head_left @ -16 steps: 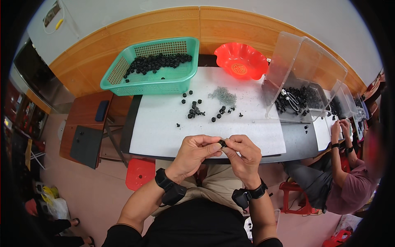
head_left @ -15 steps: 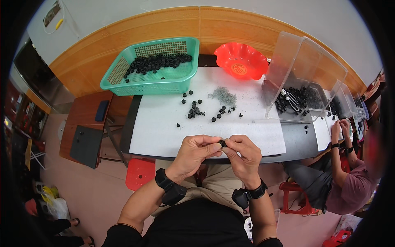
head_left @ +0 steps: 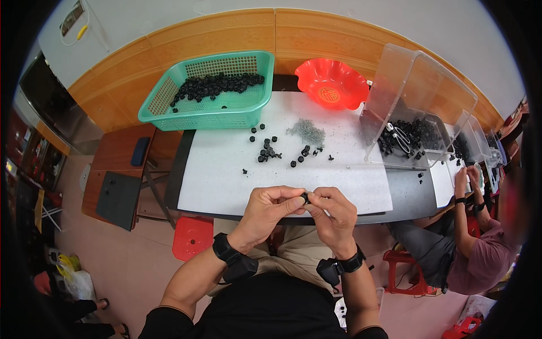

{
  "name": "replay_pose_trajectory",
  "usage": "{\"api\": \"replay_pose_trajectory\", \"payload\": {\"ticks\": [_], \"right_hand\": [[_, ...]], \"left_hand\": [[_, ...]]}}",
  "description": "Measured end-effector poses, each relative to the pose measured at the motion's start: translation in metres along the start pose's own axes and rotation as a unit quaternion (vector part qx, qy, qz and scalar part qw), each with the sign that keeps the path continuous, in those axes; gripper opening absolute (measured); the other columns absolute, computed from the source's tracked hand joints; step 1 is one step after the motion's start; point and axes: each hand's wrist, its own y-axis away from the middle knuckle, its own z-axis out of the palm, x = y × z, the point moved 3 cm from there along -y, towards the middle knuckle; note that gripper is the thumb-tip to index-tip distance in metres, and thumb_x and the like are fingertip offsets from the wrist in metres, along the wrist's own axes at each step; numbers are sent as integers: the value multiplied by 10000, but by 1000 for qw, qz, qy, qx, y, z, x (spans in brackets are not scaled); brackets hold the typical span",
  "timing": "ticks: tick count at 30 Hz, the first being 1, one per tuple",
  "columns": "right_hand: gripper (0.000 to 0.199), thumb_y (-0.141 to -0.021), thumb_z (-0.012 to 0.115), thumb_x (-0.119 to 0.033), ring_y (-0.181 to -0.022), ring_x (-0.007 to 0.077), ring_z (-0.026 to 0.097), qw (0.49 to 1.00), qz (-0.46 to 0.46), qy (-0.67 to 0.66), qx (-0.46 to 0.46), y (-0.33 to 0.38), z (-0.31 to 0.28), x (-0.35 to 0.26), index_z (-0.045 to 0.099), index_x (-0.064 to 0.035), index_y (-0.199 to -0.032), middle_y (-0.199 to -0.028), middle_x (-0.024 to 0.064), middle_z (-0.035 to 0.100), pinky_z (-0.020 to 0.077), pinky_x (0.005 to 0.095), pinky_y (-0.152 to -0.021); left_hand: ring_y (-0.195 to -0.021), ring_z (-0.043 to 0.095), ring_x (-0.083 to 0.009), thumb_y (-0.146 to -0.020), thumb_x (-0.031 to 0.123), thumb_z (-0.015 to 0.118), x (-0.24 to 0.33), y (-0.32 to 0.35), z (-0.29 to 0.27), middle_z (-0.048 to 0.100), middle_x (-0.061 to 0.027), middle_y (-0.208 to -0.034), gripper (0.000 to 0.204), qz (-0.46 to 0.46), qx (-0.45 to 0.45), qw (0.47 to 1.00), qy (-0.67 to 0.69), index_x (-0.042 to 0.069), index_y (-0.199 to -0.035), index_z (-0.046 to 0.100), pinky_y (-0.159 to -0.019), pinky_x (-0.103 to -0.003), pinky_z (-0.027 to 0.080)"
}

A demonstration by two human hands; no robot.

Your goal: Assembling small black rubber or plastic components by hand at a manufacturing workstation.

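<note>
Between my fingertips, just over the near edge of the white-covered table, is a small round black part (head_left: 305,197). My left hand (head_left: 272,210) pinches it from one side, while my right hand (head_left: 333,214) grips it from the other. Both hands are closed and partly hide it. Further in on the white sheet (head_left: 220,186) lie several loose black parts (head_left: 265,152), some knob-like and some smaller with stems. Behind them spreads a heap of small silvery metal pieces (head_left: 307,133), too fine to tell apart.
A green basket (head_left: 209,121) holding many black parts stands at the back left. Beside it sits a red scalloped bowl (head_left: 330,85). A clear plastic bin (head_left: 395,90) with black parts lies to the right. Another person (head_left: 480,248) works further right. Red stools (head_left: 192,238) stand below.
My right hand has shifted very slightly left around the black part. Otherwise the hands and the things on the table look the same.
</note>
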Motion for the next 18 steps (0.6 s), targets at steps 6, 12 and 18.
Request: {"api": "replay_pose_trajectory", "payload": {"ticks": [6,12,18], "right_hand": [[269,-812,764,63,-789,186,676,999,24,-27,-18,-2,-3,1,706,-15,-1063,-937,127,695,545,272,-664],[272,-802,765,71,-801,194,687,998,44,-40,-36,-1,-3,3,696,-13,-1051,-938,126,695,559,282,-689],[240,-800,764,67,-809,194,687,996,64,-34,-41,-2,1,2,683,-9,-1013,-936,122,690,563,286,-697]], "left_hand": [[-938,696,-158,-942,16,669,11,1,-1,706,-131,-1115,207,11,-15,996,-83,-56,-1133,697,-843,-272,595],[-890,685,-118,-942,74,699,12,3,-1,715,-86,-1059,247,27,-30,994,-100,-49,-1156,695,-800,-234,573],[-934,698,-168,-938,14,676,-1,5,-2,706,-139,-1097,199,19,-4,999,-34,-49,-1126,694,-836,-280,595]]}}
